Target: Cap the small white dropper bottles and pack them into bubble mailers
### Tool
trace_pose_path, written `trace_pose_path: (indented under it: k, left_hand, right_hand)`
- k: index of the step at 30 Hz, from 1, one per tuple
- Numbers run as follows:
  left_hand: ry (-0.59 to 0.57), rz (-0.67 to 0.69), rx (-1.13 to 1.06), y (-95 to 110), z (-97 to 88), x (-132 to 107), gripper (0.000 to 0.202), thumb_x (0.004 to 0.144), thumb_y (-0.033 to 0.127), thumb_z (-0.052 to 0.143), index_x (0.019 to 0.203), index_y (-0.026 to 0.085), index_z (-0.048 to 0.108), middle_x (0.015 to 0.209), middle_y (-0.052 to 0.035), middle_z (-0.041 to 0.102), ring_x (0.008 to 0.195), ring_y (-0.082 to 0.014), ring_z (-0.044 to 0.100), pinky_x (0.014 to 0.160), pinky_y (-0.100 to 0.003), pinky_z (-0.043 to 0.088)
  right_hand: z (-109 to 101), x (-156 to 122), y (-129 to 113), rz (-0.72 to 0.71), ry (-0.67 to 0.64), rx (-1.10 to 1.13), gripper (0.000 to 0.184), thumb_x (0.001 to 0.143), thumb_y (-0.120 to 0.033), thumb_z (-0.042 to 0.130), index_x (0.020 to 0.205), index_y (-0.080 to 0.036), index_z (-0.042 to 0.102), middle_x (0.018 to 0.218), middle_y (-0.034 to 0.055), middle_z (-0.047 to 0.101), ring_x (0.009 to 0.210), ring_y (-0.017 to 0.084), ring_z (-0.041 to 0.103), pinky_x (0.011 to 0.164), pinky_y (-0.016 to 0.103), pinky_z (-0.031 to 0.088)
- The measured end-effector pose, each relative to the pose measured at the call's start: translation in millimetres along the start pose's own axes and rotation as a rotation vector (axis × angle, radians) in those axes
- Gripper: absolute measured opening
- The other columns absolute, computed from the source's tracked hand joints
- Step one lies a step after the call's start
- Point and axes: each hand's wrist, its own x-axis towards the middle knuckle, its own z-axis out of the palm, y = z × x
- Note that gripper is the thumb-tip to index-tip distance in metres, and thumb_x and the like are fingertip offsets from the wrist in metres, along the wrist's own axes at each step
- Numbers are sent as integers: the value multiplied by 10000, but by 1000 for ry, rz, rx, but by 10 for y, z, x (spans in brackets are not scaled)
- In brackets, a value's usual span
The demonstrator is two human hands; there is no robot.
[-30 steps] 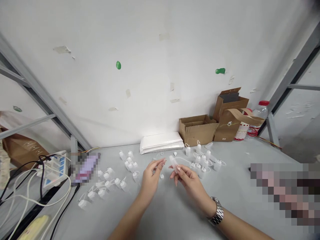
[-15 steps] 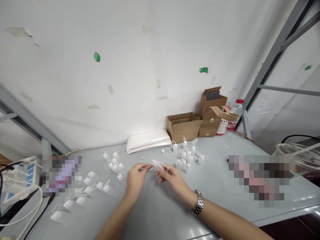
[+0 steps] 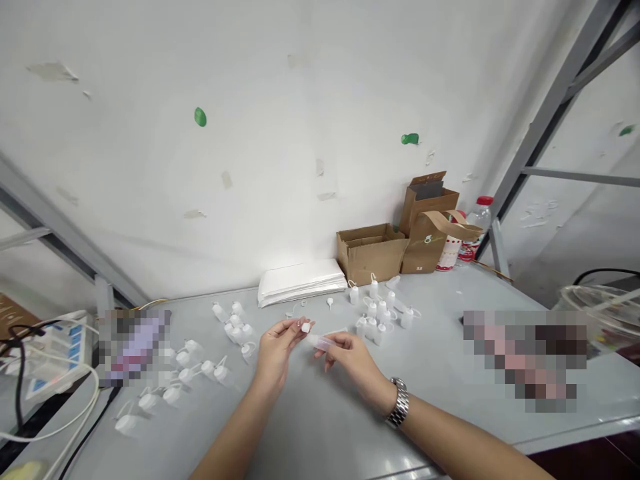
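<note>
My left hand [image 3: 278, 349] pinches a small white cap [image 3: 305, 327] between thumb and fingertips, above the grey table [image 3: 325, 427]. My right hand [image 3: 350, 357], with a metal watch at the wrist, holds a small clear plastic bottle [image 3: 320, 341] lying sideways, its mouth toward the cap. Cap and bottle are close together, nearly touching. Several capped small bottles [image 3: 380, 310] stand just behind my right hand. Several more bottles [image 3: 200, 363] lie on the table to the left.
A stack of white sheets [image 3: 300, 280] lies by the wall. Beside it stand an open cardboard box [image 3: 373, 252], a brown paper bag [image 3: 430, 230] and a drink bottle [image 3: 475, 227]. A power strip with cables [image 3: 45, 353] is at far left.
The bottle in my right hand has turned to lie sideways and lower. My left hand now shows a white cap at its fingertips, close to the bottle's mouth. The view has shifted slightly.
</note>
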Motion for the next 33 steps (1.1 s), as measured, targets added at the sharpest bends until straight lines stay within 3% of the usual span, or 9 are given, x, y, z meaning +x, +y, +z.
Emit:
trace_pose_path:
  k: [4, 7, 18, 26, 33]
  left_hand:
    - [-33, 32, 62, 9, 49, -52, 215, 560, 319, 726, 658, 137, 668, 738, -68, 709, 791, -209, 643, 800, -338, 463]
    - [-68, 62, 138, -3, 82, -93, 190, 591, 319, 700, 661, 144, 677, 741, -64, 708, 762, -198, 636, 768, -319, 467]
    - [35, 200, 267, 29, 56, -85, 166, 628, 305, 652, 698, 160, 694, 761, -61, 704, 771, -190, 617, 744, -294, 452]
    - [-61, 195, 280, 141, 97, -125, 152, 599, 295, 677, 684, 171, 701, 725, -51, 707, 741, -194, 630, 733, -289, 468]
    - [-84, 105, 202, 108, 119, -146, 273, 587, 284, 705, 836, 172, 697, 849, -65, 712, 840, -215, 637, 822, -323, 458]
  right_hand:
    - [-18, 8, 38, -53, 83, -39, 155, 640, -214, 514, 524, -152, 597, 532, 5, 584, 405, 82, 437, 398, 206, 369]
    - [-30, 16, 79, -73, 119, -36, 148, 616, -189, 464, 557, -162, 597, 522, -4, 567, 388, 88, 433, 383, 214, 368]
    - [-18, 37, 155, -114, 50, -227, 175, 672, -183, 456, 691, -134, 623, 631, 13, 578, 477, 101, 463, 454, 220, 396]
    - [-32, -6, 161, -168, 58, -515, 161, 637, -117, 399, 516, -158, 497, 479, -33, 466, 475, 100, 435, 472, 211, 300]
    - [-20, -39, 127, -329, 67, -664, 159, 688, -123, 419, 559, -169, 500, 492, -44, 470, 499, 100, 416, 496, 208, 296]
